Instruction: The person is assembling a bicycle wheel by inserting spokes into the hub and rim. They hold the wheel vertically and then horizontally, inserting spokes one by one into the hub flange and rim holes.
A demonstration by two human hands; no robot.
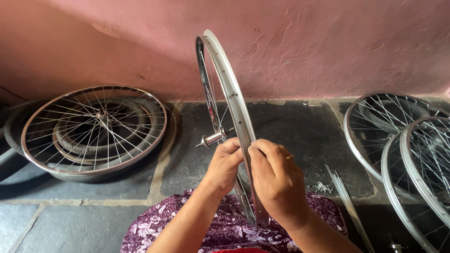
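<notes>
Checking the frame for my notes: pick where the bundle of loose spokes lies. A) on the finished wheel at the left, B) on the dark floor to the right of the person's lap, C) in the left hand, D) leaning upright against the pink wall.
B: the loose spokes lie flat on the dark floor, right of the lap, apart from both hands.

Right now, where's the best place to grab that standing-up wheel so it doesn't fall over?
Probably the bare metal rim, about halfway up, one hand on each side. The upright wheel stands edge-on and the thin spokes would likely bend. The left hand and right hand pinch that rim edge beside the hub axle.
</notes>
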